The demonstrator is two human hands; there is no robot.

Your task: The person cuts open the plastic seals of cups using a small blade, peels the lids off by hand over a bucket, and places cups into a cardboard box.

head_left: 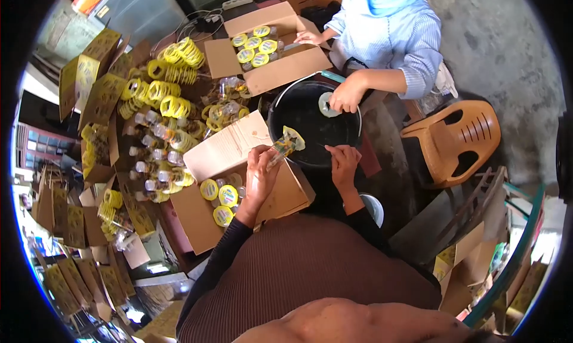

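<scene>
My left hand is wrapped round a clear plastic cup with a yellow printed label, tilted over the near left rim of a black bucket. My right hand is at the bucket's near right edge, its fingertips pinched together. Something thin and dark may stick out from them, too small to name. Left of my left wrist, an open cardboard box holds several cups with round yellow lids.
Across the bucket, a person in a striped shirt holds a pale round thing over it. Another cardboard box holds yellow-lidded cups. Stacked yellow rings and clear bottles crowd the left. An orange chair stands right.
</scene>
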